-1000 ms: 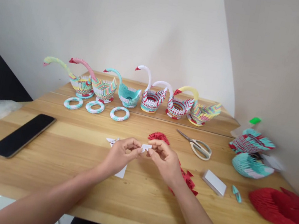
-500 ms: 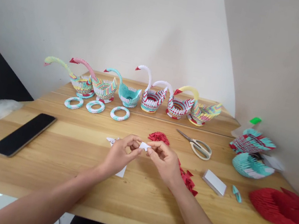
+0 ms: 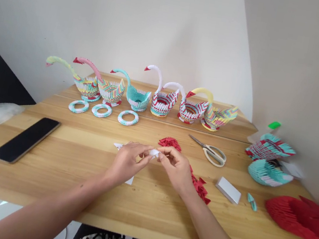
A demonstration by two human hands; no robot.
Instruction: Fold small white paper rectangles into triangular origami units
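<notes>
In the head view, the small white paper piece [image 3: 154, 153] is just below the centre of the frame, raised above the wooden table [image 3: 65, 195]. The left hand [image 3: 128, 161] pinches its left end between thumb and fingers; the right hand [image 3: 177, 170] pinches its right end the same way, so the fingertips of both hands are close together. The folds in the piece are too small to make out.

White paper scraps [image 3: 117, 145] show past the left hand's knuckles, and the corner of a white sheet [image 3: 129, 180] shows below that hand. A red paper pile [image 3: 170, 142] lies just above the right hand, and more red folded pieces [image 3: 201, 188] lie beside the right wrist, partly hidden by it. Scissors [image 3: 205, 147] lie right of centre, blades pointing to the upper left, with a white box [image 3: 228, 190] lower down.

Across the upper middle stand six paper swans [image 3: 163, 106], with three paper rings [image 3: 100, 116] in front of the left ones. A dark phone [image 3: 26, 139] lies at the left of the frame, and a large red paper form [image 3: 293, 217] at the lower right.
</notes>
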